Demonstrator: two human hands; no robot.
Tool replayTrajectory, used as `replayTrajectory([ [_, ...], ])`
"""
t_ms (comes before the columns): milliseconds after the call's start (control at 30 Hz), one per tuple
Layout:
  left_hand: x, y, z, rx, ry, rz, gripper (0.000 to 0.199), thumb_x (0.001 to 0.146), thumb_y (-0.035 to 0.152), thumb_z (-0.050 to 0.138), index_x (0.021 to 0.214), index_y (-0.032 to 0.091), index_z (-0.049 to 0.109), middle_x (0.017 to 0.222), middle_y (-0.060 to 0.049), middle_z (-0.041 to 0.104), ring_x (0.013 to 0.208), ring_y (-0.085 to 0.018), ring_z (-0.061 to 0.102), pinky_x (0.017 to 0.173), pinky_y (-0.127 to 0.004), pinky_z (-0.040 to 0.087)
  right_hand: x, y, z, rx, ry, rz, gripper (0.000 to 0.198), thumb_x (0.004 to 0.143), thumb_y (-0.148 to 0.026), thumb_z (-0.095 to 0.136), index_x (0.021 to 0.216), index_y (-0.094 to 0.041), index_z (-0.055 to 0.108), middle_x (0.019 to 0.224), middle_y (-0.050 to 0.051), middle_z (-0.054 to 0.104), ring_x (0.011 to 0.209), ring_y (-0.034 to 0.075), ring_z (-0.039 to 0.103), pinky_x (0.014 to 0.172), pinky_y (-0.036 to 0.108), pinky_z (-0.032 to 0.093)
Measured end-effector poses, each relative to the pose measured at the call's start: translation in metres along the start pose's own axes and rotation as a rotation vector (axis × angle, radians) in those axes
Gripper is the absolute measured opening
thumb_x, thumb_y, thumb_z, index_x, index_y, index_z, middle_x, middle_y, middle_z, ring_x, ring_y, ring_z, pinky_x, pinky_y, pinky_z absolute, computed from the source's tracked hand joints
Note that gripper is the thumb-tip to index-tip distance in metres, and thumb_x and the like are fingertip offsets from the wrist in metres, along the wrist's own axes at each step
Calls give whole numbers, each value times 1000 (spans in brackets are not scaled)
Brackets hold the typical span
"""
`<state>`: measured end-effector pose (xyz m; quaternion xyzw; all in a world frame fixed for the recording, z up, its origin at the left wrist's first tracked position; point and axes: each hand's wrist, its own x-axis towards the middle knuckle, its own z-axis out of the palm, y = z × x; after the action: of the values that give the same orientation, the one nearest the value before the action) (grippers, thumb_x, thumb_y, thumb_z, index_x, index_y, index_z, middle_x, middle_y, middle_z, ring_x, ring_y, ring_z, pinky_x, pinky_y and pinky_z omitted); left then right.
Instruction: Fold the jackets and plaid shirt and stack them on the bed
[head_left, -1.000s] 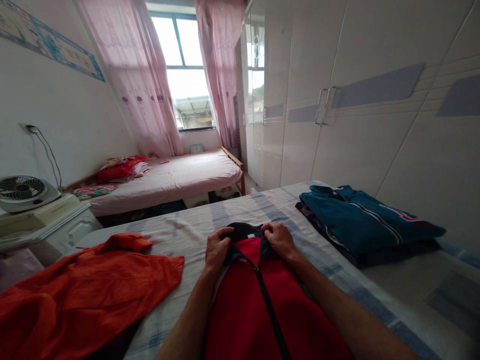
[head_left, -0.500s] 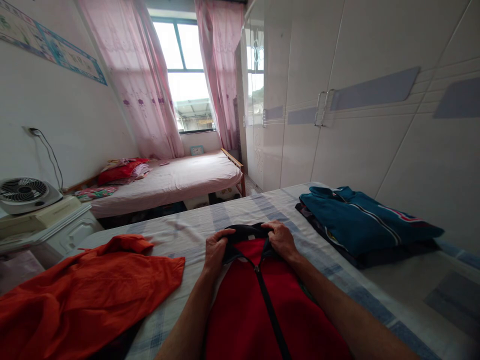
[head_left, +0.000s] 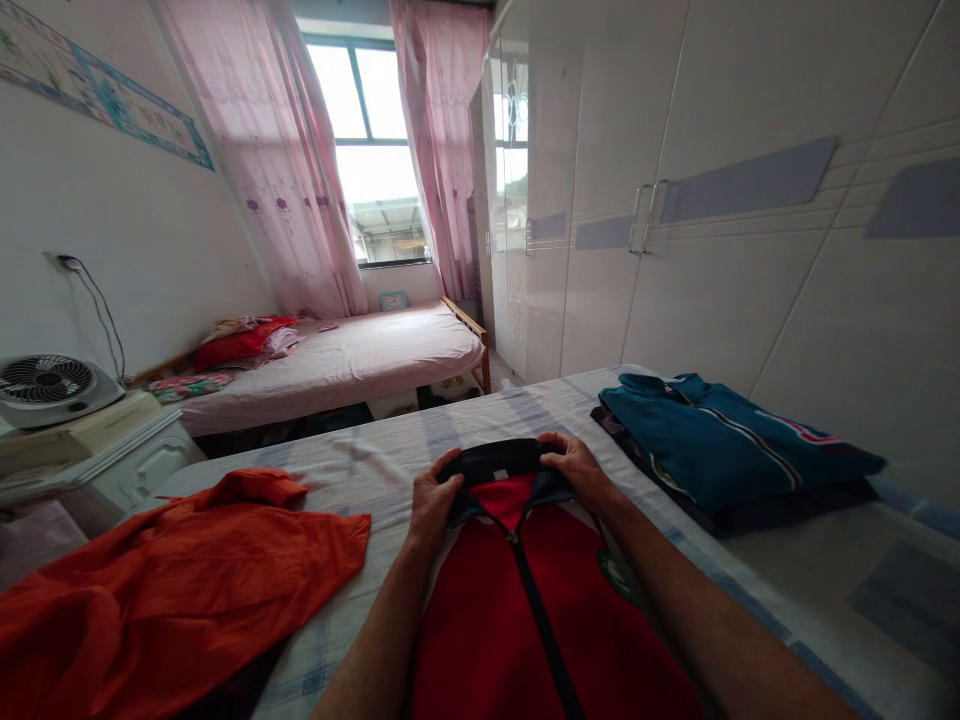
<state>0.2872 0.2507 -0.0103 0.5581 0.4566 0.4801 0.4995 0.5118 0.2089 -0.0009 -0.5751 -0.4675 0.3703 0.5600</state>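
A red zip-up jacket (head_left: 472, 610) with a dark collar (head_left: 495, 458) lies front side up on the bed before me, its black zipper running down the middle. My left hand (head_left: 433, 503) pinches the collar's left end. At the right end, my right hand (head_left: 579, 470) grips the collar between thumb and fingers. Between both hands the collar stands stretched, with a small pale label inside it. A green and white badge (head_left: 616, 574) shows on the jacket's chest, beside my right forearm. The jacket's lower part runs out of view.
An orange garment (head_left: 187, 580) lies spread on the left of the checked bed sheet (head_left: 390, 455). Folded clothes, a teal jacket (head_left: 735, 440) on top, are stacked at right. Beyond are a second bed (head_left: 375, 345), a fan (head_left: 56, 385) and a white wardrobe (head_left: 720, 290).
The collar has been turned up and pulled straighter between my hands. My right hand has shifted slightly right and up, and the chest badge has come more into view.
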Motion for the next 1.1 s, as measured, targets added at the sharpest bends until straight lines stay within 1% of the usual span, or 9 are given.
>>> replayTrajectory([
  [133, 2, -1, 2, 207, 111, 110, 41, 66, 11, 60, 106, 17, 67, 102, -6, 70, 102, -23, 62, 92, -34, 47, 0, -1, 3, -404, 63, -131, 24, 64, -16, 55, 85, -18, 66, 80, 2, 65, 78, 17, 59, 79, 30, 46],
  [233, 1, 0, 4, 327, 151, 174, 37, 69, 11, 59, 104, 19, 68, 109, -6, 68, 111, -24, 58, 101, -35, 40, 0, -2, 9, -439, 119, -159, 20, 67, -16, 56, 82, -19, 67, 90, 4, 65, 94, 20, 57, 92, 34, 40],
  [333, 0, -1, 4, 411, 160, 202, 35, 72, 14, 57, 105, 18, 66, 109, -7, 68, 108, -24, 59, 98, -35, 41, 0, -3, 8, -409, 121, -147, 20, 68, -17, 55, 83, -19, 67, 88, 5, 65, 92, 20, 58, 89, 34, 42],
  [433, 0, -1, 4, 477, 162, 212, 34, 74, 16, 56, 107, 17, 65, 108, -9, 68, 105, -24, 61, 96, -34, 43, 1, -2, 2, -309, 75, -84, 24, 71, -25, 54, 90, -18, 65, 75, 2, 65, 70, 18, 61, 67, 30, 49],
  [533, -1, -1, 4, 536, 154, 221, 34, 75, 18, 57, 107, 15, 65, 107, -12, 67, 104, -25, 61, 94, -35, 43, 3, 0, -5, -63, 14, 16, 30, 71, -32, 55, 97, -19, 62, 67, -1, 64, 55, 15, 57, 53, 27, 46],
  [600, -2, 1, 4, 574, 153, 221, 33, 76, 19, 56, 107, 14, 64, 107, -13, 67, 102, -26, 61, 93, -37, 43, 4, 1, -8, -38, -15, 19, 29, 69, -29, 58, 95, -18, 63, 68, -1, 64, 56, 14, 58, 55, 27, 45],
  [767, -5, 4, 4, 655, 167, 230, 28, 81, 22, 53, 106, 15, 63, 106, -13, 66, 101, -26, 61, 91, -37, 44, 4, 1, -7, -469, 31, -182, 21, 74, -20, 55, 91, -17, 67, 92, 5, 67, 88, 18, 61, 82, 30, 44],
  [867, -6, 4, 4, 693, 160, 253, 28, 83, 24, 50, 107, 14, 62, 108, -13, 65, 103, -25, 60, 91, -35, 43, 2, -1, -4, -654, 80, -245, 20, 81, -20, 50, 92, -16, 66, 96, 8, 65, 95, 19, 58, 87, 29, 41],
  [1100, -3, 1, 4, 794, 143, 277, 24, 87, 29, 47, 95, 17, 66, 101, -10, 64, 99, -24, 59, 91, -34, 42, 5, 0, 1, -761, 184, -205, 25, 89, -23, 40, 96, -14, 61, 103, 12, 61, 102, 19, 54, 91, 28, 38],
])
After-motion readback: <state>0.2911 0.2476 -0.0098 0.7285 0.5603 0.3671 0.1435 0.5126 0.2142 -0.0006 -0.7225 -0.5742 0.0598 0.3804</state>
